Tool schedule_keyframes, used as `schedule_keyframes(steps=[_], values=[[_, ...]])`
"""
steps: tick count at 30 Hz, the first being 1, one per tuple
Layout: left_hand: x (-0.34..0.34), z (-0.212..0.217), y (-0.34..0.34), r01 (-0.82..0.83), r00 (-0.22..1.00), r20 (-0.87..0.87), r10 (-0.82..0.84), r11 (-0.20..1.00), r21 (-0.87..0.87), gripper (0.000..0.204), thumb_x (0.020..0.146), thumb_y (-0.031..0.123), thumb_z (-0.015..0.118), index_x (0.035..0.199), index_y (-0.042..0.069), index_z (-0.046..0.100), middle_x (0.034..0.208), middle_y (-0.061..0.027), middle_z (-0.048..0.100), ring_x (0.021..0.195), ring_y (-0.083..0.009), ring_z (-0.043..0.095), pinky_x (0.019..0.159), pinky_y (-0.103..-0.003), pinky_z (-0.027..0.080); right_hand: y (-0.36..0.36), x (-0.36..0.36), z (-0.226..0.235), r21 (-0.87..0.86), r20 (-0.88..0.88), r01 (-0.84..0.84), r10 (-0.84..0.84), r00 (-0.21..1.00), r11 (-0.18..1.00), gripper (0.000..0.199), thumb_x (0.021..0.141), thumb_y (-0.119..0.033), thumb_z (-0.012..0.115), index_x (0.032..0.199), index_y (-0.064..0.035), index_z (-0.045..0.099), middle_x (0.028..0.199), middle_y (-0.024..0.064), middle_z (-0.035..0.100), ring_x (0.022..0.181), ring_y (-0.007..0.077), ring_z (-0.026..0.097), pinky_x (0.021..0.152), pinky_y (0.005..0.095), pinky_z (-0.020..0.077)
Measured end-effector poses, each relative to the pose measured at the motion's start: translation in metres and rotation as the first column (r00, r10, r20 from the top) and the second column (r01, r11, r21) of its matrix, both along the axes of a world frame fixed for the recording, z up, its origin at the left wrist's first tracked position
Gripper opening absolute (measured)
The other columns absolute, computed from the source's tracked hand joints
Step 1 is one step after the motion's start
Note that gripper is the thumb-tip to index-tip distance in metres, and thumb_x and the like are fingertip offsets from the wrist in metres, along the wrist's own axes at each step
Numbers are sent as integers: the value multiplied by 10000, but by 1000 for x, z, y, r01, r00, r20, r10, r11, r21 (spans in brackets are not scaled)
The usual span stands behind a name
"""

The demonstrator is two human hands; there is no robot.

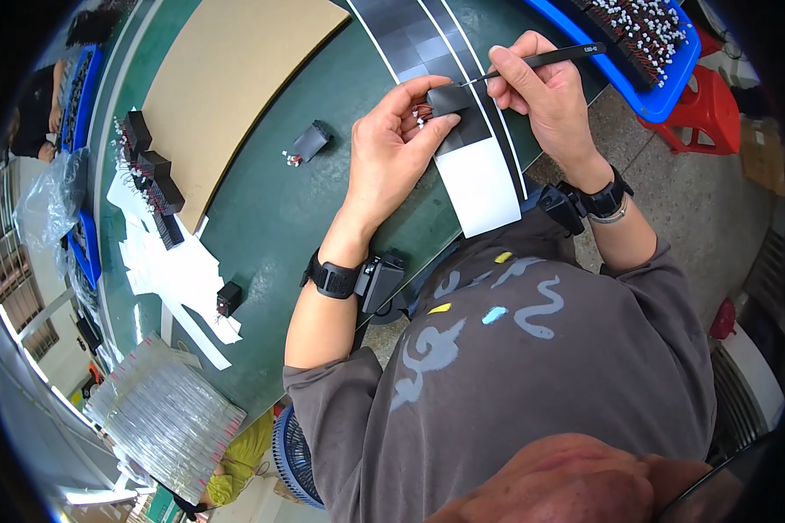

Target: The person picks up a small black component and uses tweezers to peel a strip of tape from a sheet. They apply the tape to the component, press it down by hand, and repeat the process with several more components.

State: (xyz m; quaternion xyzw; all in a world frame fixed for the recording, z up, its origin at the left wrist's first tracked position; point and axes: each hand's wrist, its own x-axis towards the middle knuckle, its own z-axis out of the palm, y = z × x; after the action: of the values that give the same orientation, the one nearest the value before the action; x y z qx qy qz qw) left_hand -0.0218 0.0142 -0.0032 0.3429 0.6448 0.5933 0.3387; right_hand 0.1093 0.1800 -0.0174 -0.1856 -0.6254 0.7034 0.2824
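Observation:
Between the thumb and fingers of my left hand (391,150) is a small black block (446,99) with red wires and white connectors on its near-left side. My right hand (542,98) grips black tweezers (560,57), their tips touching or very close to the block's upper right edge. Under both hands runs a strip sheet with dark stickers (403,42); its near end is bare white backing (478,186). To the left of my left hand, another black block with wires (310,142) lies on the green table (266,222).
A brown board (235,61) covers the far left of the table. Several black blocks (155,179) and white paper strips (167,266) lie beyond it. A blue tray (672,100) of wired parts sits at right, above a red stool (705,118). Clear plastic trays (170,418) are stacked lower left.

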Motion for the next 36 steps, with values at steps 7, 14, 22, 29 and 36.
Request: schedule_keyframes(steps=[7, 14, 22, 29, 36], values=[[-3, -6, -2, 8, 999, -40, -9, 1000, -23, 370, 863, 52, 764, 1221, 47, 675, 892, 34, 631, 772, -22, 532, 716, -187, 481, -2, -1, 2, 38, 20, 19, -20, 1000, 999, 157, 1011, -172, 641, 902, -72, 589, 751, 16, 668, 609, 22, 556, 538, 143, 402], [-2, -5, -2, 3, 1000, -6, -3, 999, -32, 370, 863, 54, 764, 1222, 50, 674, 899, 26, 634, 764, -26, 528, 721, -186, 480, -6, -1, 5, 84, 81, 57, -64, 995, 995, 161, 1006, -177, 648, 905, -73, 577, 745, 9, 661, 614, 20, 552, 549, 149, 409], [-3, 7, -4, -6, 976, 217, -7, 998, 63, 369, 914, 40, 718, 1266, -8, 617, 1054, -65, 683, 904, -100, 646, 816, -221, 538, -9, 1, 0, -39, -141, 223, -227, 964, 974, 172, 1029, -197, 605, 902, -88, 566, 746, 8, 605, 626, 44, 526, 548, 185, 389], [-8, 26, -9, -45, 637, 768, -62, 992, 117, 349, 941, 17, 674, 1267, -60, 577, 1208, -194, 673, 1144, -292, 674, 980, -360, 582, -10, 3, 4, -5, -169, 182, -180, 969, 983, 169, 1040, -201, 585, 918, -86, 565, 764, 15, 599, 644, 59, 526, 559, 183, 380], [-7, 23, -30, 1, 685, 722, -101, 991, 137, 254, 948, 19, 666, 1190, -38, 612, 1210, -188, 678, 1099, -269, 694, 960, -361, 590, -16, -5, 10, 19, -137, 220, -216, 967, 975, 162, 1053, -200, 562, 1003, -54, 611, 805, 28, 636, 699, 72, 586, 590, 195, 434]])
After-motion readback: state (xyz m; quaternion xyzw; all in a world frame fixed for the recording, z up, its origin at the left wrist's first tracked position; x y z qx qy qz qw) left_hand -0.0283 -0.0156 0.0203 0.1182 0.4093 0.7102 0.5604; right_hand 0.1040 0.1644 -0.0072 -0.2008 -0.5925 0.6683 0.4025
